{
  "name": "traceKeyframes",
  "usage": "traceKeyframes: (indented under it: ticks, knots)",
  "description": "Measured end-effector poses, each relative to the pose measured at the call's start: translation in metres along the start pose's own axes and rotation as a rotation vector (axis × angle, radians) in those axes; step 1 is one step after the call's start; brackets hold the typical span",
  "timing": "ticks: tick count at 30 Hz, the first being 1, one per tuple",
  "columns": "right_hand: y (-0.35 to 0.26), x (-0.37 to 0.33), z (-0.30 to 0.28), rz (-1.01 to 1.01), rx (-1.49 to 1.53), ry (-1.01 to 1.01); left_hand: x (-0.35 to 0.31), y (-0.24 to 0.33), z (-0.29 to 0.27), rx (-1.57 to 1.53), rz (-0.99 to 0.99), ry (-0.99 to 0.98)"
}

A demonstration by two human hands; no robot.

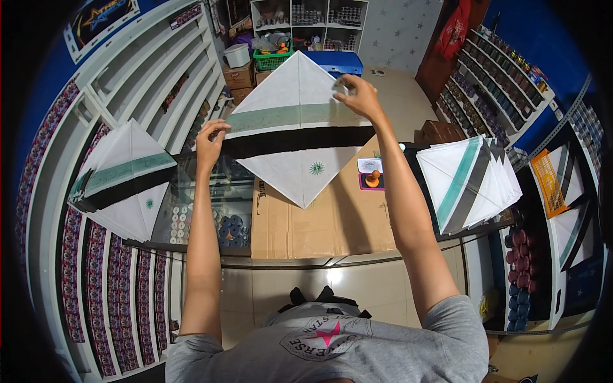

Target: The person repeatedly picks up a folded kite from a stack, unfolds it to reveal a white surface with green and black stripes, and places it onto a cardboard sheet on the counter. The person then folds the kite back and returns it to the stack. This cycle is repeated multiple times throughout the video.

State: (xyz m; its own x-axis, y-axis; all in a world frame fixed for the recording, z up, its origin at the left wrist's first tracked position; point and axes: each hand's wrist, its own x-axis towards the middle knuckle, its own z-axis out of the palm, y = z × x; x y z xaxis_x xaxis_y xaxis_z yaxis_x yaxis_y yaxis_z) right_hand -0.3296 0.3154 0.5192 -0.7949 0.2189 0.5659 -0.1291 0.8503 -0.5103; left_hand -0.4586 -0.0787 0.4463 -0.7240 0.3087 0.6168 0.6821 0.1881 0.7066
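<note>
A white diamond-shaped kite [274, 96] stands tilted over the cardboard-topped counter. One green and one black band cross it, with a small green stamped mark near its bottom tip. My left hand [211, 142] is closed at the kite's left corner, fingertips on the edge. At the upper right edge, my right hand [361, 99] has curled fingers pinching, slightly blurred. Right of the kite's lower tip, a stamp with an orange knob [373, 178] rests at an open ink pad [370, 165].
Stacked kites lie at the left [131, 166] and right [460, 182] ends of the counter. Cardboard [306, 239] covers its middle, beside glass over thread spools [233, 231]. White shelves [153, 76] line the left wall. A green basket [271, 60] and blue box [341, 62] stand beyond.
</note>
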Motion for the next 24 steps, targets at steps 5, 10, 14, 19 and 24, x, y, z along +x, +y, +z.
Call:
traceKeyframes:
  ticks: [5, 10, 14, 19, 24]
  knots:
    - [-0.033, 0.044, 0.005, -0.153, 0.167, 0.02, 0.004, 0.018, 0.002, 0.017, 0.008, -0.045]
    - [-0.063, 0.06, -0.008, -0.101, 0.207, -0.04, 0.006, 0.031, 0.001, 0.029, 0.065, -0.056]
    - [-0.073, 0.057, -0.018, -0.066, 0.279, -0.064, 0.005, 0.028, -0.005, -0.012, 0.001, -0.112]
    - [-0.075, 0.048, -0.027, -0.023, 0.316, -0.071, -0.011, 0.021, -0.017, -0.137, -0.043, -0.058]
    - [-0.067, 0.047, -0.03, -0.104, 0.377, -0.084, -0.016, 0.04, -0.034, -0.205, -0.07, 0.074]
